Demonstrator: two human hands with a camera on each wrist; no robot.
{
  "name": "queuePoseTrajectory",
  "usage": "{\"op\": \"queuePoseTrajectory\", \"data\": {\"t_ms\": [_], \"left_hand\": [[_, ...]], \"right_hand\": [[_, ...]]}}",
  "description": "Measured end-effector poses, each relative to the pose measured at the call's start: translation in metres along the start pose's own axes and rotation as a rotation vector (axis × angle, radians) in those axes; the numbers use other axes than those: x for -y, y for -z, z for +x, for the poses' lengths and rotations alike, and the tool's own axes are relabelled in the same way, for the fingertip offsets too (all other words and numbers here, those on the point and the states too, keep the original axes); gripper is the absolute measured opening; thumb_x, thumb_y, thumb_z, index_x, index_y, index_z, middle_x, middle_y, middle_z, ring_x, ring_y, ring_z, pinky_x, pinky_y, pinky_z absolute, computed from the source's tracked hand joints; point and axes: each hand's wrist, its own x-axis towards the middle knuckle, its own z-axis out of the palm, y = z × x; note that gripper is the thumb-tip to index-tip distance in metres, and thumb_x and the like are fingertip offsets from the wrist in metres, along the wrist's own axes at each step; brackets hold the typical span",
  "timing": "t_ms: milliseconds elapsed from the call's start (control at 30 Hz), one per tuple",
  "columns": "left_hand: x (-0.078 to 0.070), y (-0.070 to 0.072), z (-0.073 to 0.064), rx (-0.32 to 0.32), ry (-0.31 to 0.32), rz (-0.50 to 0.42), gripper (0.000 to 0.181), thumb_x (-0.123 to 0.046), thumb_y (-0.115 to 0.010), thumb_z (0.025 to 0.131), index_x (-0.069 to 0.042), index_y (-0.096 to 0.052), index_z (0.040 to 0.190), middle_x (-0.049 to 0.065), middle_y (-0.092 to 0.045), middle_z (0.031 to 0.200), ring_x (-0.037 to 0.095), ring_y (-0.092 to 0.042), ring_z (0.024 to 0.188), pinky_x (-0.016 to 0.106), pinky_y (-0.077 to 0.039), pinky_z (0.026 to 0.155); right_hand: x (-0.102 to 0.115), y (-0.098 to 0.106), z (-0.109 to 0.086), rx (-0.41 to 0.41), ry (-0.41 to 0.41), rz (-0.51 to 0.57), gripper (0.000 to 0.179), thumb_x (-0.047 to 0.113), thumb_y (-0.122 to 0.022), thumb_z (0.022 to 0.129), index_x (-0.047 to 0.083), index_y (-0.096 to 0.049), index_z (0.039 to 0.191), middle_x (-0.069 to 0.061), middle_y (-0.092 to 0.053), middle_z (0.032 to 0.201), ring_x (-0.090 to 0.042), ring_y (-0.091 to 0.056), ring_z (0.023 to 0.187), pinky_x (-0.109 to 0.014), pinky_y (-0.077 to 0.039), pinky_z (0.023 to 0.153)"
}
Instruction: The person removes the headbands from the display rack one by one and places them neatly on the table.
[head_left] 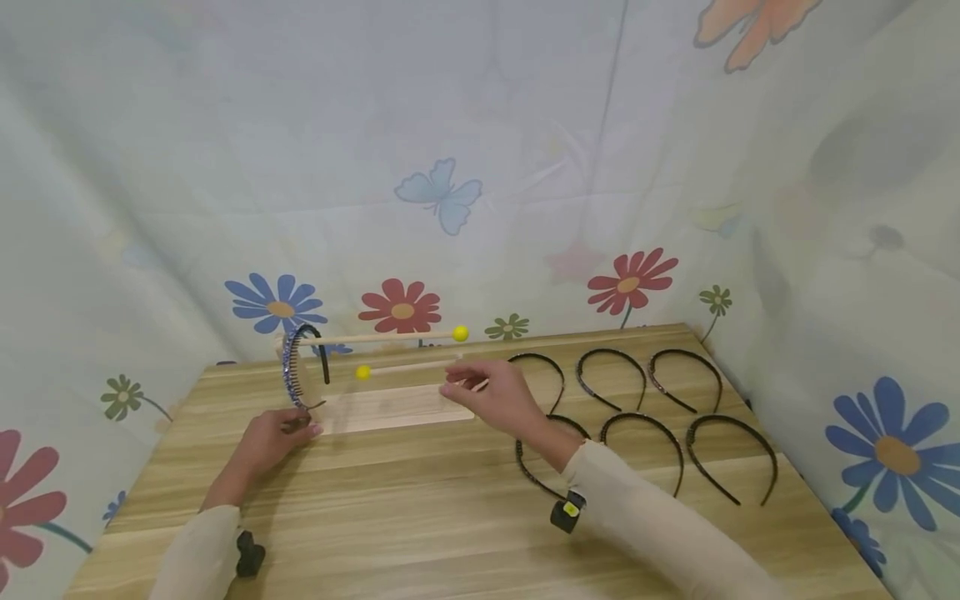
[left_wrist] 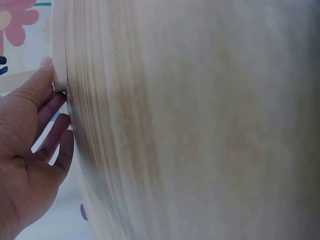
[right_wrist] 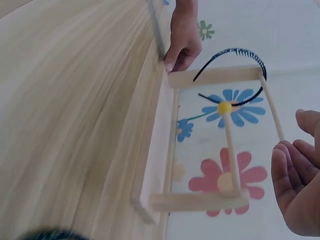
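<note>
A wooden stand [head_left: 397, 408] with a flat base and two rods lies across the table's back left part. A yellow ball [head_left: 461, 333] tips the upper rod and another yellow ball [head_left: 363, 372] the lower one. At the upper rod's left end hangs a black toothed headband [head_left: 289, 367] with blue sparkle. My left hand [head_left: 273, 442] pinches the base's left corner between thumb and fingers, as the left wrist view shows. Loosely bent and holding nothing, my right hand [head_left: 498, 396] hovers over the base's right end, its fingertips [right_wrist: 283, 146] overlapping the upper rod's end in the right wrist view.
Several black headbands lie in two rows on the table's right side, one of them a headband [head_left: 611, 379] in the back row, another a headband [head_left: 733, 458] at the front right. A flowered cloth [head_left: 525, 208] hangs behind the wooden table [head_left: 390, 525].
</note>
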Motion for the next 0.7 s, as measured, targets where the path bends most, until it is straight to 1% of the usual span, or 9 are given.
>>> {"op": "queuePoseTrajectory", "data": {"t_ms": [133,200,367,500,600,700], "left_hand": [[0.000,0.001,0.001,0.003,0.006,0.001,0.048,-0.038,-0.073,0.096,0.001,-0.070,0.123,0.026,-0.069,0.123,0.044,-0.067,0.113,0.059,-0.053,0.094],[0.000,0.001,0.002,0.002,0.008,0.001,0.048,-0.039,-0.073,0.096,0.001,-0.070,0.124,0.025,-0.070,0.123,0.044,-0.067,0.112,0.059,-0.054,0.093],[0.001,0.001,0.003,-0.004,-0.001,0.003,0.049,-0.040,-0.073,0.096,0.001,-0.071,0.122,0.026,-0.070,0.122,0.044,-0.068,0.111,0.059,-0.054,0.093],[0.002,0.000,0.002,-0.022,-0.008,0.009,0.047,-0.039,-0.074,0.095,0.001,-0.072,0.120,0.025,-0.071,0.120,0.044,-0.068,0.110,0.058,-0.055,0.091],[0.003,-0.001,0.001,-0.033,-0.016,0.009,0.046,-0.038,-0.074,0.095,0.001,-0.072,0.119,0.025,-0.071,0.119,0.044,-0.069,0.109,0.058,-0.055,0.091],[0.003,-0.001,0.001,-0.043,-0.025,-0.001,0.044,-0.037,-0.075,0.095,0.001,-0.073,0.118,0.025,-0.071,0.119,0.043,-0.069,0.108,0.058,-0.055,0.090]], "right_hand": [[0.014,-0.017,0.012,0.020,0.052,0.005,0.034,0.041,-0.076,0.093,0.017,-0.076,0.119,0.006,-0.076,0.106,-0.004,-0.068,0.086,-0.025,-0.058,0.069],[0.020,-0.026,0.018,0.026,0.064,0.010,0.036,0.042,-0.076,0.093,0.018,-0.076,0.120,0.006,-0.076,0.107,-0.004,-0.068,0.086,-0.025,-0.058,0.069],[0.032,-0.050,0.033,0.034,0.070,0.052,0.037,0.042,-0.077,0.092,0.018,-0.075,0.121,0.006,-0.075,0.111,-0.001,-0.066,0.087,-0.022,-0.057,0.071],[0.041,-0.070,0.042,0.058,0.075,0.114,0.039,0.041,-0.079,0.091,0.018,-0.075,0.122,0.002,-0.075,0.115,-0.001,-0.066,0.088,-0.021,-0.057,0.071],[0.046,-0.084,0.047,0.072,0.083,0.145,0.039,0.040,-0.079,0.091,0.016,-0.075,0.123,0.004,-0.075,0.116,0.000,-0.066,0.089,-0.020,-0.057,0.072],[0.048,-0.097,0.052,0.068,0.095,0.160,0.039,0.038,-0.079,0.091,0.016,-0.075,0.122,0.008,-0.075,0.114,0.003,-0.066,0.089,-0.019,-0.057,0.073]]}}
